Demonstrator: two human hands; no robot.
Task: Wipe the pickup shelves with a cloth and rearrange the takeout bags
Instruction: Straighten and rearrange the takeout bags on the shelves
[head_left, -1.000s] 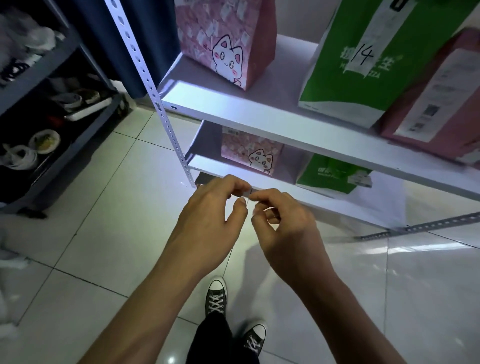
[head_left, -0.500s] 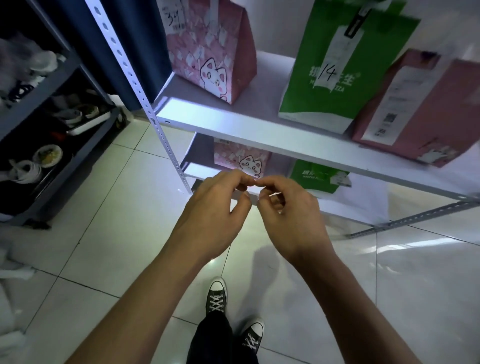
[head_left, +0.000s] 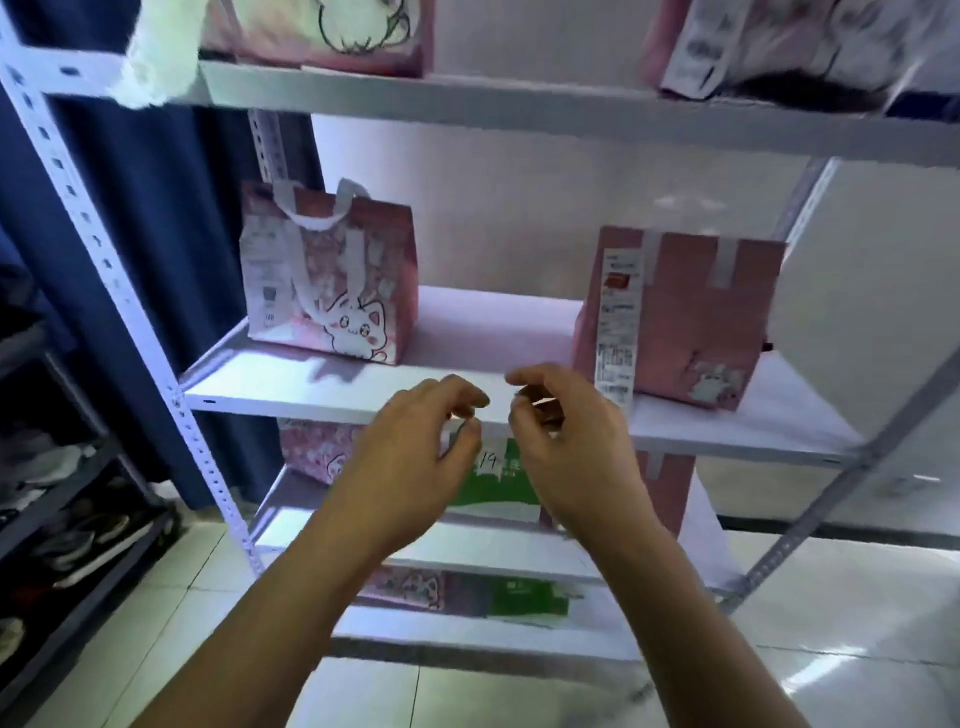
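A white cloth (head_left: 156, 62) hangs at eleven o'clock on the top shelf (head_left: 519, 111). Seven takeout bags show: five pink, two green. Centre, left hand (head_left: 410, 462) and right hand (head_left: 566, 447) hover apart, fingers curled, pinching nothing visible.

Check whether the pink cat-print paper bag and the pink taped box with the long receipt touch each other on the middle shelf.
Apart. The head view shows the pink cat-print paper bag at the left and the pink taped box at the right, with bare white shelf between them.
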